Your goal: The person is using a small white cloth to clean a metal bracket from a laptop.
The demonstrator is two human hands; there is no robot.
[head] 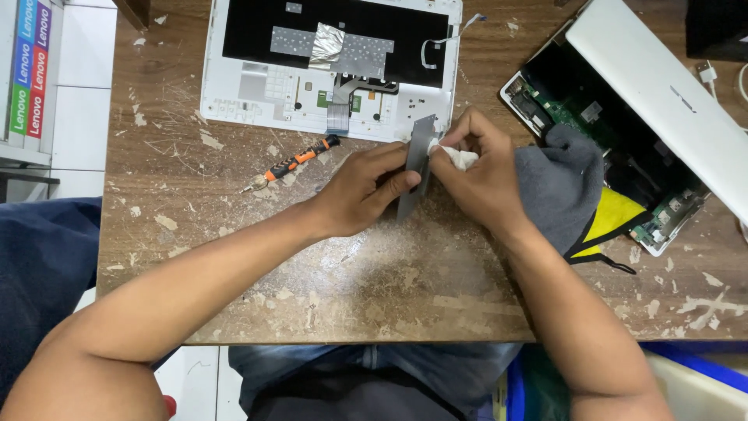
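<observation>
Item 1: thin grey metal plate (415, 165), held upright near the middle of the worn wooden table (374, 288), just near of the upturned white laptop keyboard panel (331, 66). It is pinched at its left edge by the left hand (366, 191), fingers closed on it.

Item 2: small white wad of cloth (456, 158), clamped in the closed fingers of the right hand (479, 171) and pressed against the plate's right face.

Item 3: orange-and-black screwdriver (294, 162), lying left of the hands.

Item 4: grey cloth (565, 187), right of the right hand, partly over a yellow cloth (612, 214).

Item 5: opened laptop base (592, 125), far right, circuit board exposed.
</observation>
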